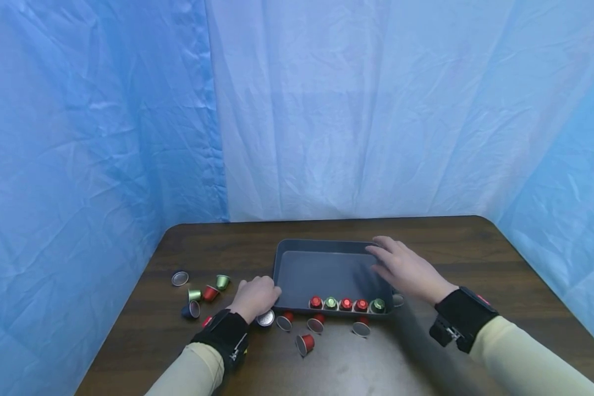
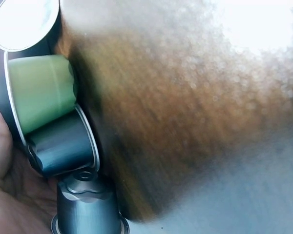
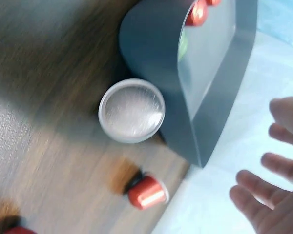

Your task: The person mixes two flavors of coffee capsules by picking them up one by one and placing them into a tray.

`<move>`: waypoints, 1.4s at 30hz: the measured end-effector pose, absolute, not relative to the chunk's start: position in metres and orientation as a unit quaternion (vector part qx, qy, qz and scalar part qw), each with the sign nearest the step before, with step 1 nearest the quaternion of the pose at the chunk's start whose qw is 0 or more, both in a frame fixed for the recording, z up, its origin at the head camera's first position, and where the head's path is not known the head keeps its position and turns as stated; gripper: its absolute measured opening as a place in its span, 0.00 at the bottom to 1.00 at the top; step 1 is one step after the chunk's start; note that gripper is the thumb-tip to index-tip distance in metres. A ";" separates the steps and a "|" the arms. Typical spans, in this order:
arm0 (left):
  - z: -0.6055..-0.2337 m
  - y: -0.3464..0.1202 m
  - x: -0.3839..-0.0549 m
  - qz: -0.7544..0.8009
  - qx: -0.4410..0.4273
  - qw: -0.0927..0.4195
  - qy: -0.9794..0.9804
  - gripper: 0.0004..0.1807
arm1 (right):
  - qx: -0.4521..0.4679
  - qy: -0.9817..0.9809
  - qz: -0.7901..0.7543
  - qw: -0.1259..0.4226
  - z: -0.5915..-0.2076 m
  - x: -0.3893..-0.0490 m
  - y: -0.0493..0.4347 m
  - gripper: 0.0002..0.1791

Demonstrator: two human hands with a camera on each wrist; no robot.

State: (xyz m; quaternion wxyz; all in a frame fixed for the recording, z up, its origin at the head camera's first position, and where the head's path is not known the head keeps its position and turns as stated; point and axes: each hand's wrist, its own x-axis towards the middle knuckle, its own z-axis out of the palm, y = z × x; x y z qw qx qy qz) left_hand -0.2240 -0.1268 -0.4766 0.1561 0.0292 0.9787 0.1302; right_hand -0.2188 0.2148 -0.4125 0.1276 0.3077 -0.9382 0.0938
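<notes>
In the head view, my left hand (image 1: 254, 297) is at the left front corner of a dark grey tray (image 1: 307, 244), knuckles up and fingertips hidden. Its palm, in the left wrist view, is beside a green coffee capsule (image 2: 41, 90) and two dark blue-grey capsules (image 2: 66, 141); I cannot tell whether it holds them. My right hand (image 1: 408, 269) hovers over the tray's right side, fingers spread and nothing in them. Red capsules (image 1: 346, 304) and green capsules (image 1: 331, 303) line the tray's front wall inside. Outside the right wall sits a capsule with its silver lid up (image 3: 132, 111).
Several loose capsules lie left of the tray, among them a red capsule (image 1: 210, 293) and a dark blue capsule (image 1: 192, 310). More red capsules (image 1: 305, 344) lie before the tray on the brown wooden table (image 1: 455, 250). Blue curtains (image 1: 356, 110) hang behind the table and at its sides.
</notes>
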 end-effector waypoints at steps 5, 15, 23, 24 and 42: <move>-0.476 -0.127 -0.223 0.131 0.032 0.155 0.979 0.14 | 0.274 -0.946 0.098 0.140 -0.414 -0.223 0.224 0.26; -0.475 -0.128 -0.223 0.135 0.036 0.154 0.978 0.14 | 0.202 -0.968 0.104 0.104 -0.419 -0.228 0.238 0.25; -0.475 -0.128 -0.221 0.135 0.039 0.151 0.979 0.13 | 0.199 -0.970 0.098 0.097 -0.427 -0.233 0.247 0.20; -0.475 -0.128 -0.221 0.135 0.038 0.152 0.978 0.13 | 0.196 -0.971 0.096 0.094 -0.429 -0.233 0.248 0.20; -0.474 -0.129 -0.220 0.143 0.044 0.140 0.979 0.13 | 0.168 -0.982 0.077 0.042 -0.447 -0.239 0.256 0.22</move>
